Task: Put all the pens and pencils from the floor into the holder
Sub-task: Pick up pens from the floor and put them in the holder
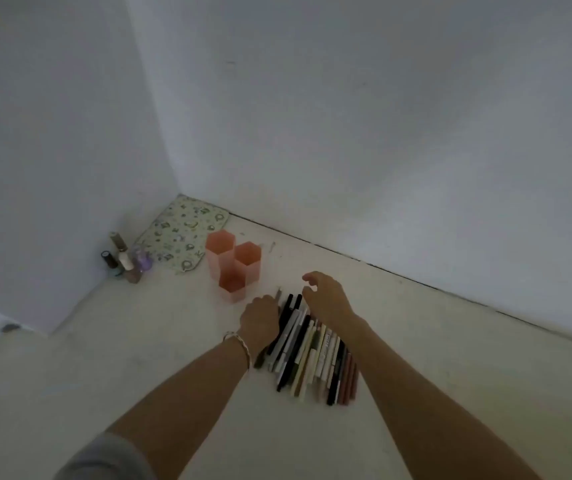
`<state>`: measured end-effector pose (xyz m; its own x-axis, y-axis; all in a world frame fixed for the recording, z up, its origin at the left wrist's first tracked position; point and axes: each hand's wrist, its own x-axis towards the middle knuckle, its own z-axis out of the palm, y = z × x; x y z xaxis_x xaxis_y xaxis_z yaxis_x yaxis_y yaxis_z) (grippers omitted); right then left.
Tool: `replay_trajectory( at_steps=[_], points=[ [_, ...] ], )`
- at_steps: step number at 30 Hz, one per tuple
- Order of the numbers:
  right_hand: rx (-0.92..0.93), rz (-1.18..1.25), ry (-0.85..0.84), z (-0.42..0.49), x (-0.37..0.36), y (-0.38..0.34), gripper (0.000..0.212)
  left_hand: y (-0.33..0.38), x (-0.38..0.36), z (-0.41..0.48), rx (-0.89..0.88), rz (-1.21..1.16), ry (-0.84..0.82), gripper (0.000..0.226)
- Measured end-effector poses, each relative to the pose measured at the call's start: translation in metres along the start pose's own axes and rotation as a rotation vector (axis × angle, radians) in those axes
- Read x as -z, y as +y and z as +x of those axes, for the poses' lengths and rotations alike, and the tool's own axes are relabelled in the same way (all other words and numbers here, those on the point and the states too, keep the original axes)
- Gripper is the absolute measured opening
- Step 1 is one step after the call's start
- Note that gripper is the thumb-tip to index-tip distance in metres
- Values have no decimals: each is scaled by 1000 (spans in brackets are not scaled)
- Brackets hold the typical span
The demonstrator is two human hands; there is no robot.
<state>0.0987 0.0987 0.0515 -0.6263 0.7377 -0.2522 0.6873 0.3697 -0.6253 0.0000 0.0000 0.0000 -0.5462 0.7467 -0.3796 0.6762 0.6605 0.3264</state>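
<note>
Several pens and pencils [312, 355], black, white, beige and pink, lie side by side in a row on the pale floor. A pink holder [232, 263] made of three hexagonal cups stands upright just beyond them, to the left. My left hand [260, 318], with a bracelet at the wrist, rests on the row's left end; its fingers curl around a thin pen whose tip pokes out above the knuckles. My right hand [326, 297] hovers over the row's far end with fingers apart, holding nothing.
A patterned flat pouch [184, 233] lies in the corner behind the holder. Several small bottles [125, 261] stand against the left wall. White walls meet the floor close behind and to the left. Bare floor extends right.
</note>
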Motion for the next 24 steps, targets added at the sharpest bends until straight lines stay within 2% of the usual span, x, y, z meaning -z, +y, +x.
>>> replay_trajectory(
  at_steps=[3,7,12,16,18,20,23,24],
  points=[
    [-4,35,16,9,-8,2,34,1,-5,5,70,15,32,27],
    [-3,101,52,13,-20,4,33,8,-10,8,112,-12,-16,28],
    [-7,124,106,20,-24,5,33,8,-4,12,98,-23,-41,33],
    [-109,82,181,31,-21,6,25,6,32,20,23,-340,89,20],
    [-194,11,144,37,-25,3,18,3,63,24,-26,-543,187,21],
    [-242,-63,82,39,-35,-2,20,0,93,27,-85,-707,274,38],
    [-273,-255,11,41,-53,-9,20,-12,122,30,-178,-867,343,92],
    [-275,-330,14,43,-59,-10,22,-18,127,31,-198,-884,362,102]
  ],
)
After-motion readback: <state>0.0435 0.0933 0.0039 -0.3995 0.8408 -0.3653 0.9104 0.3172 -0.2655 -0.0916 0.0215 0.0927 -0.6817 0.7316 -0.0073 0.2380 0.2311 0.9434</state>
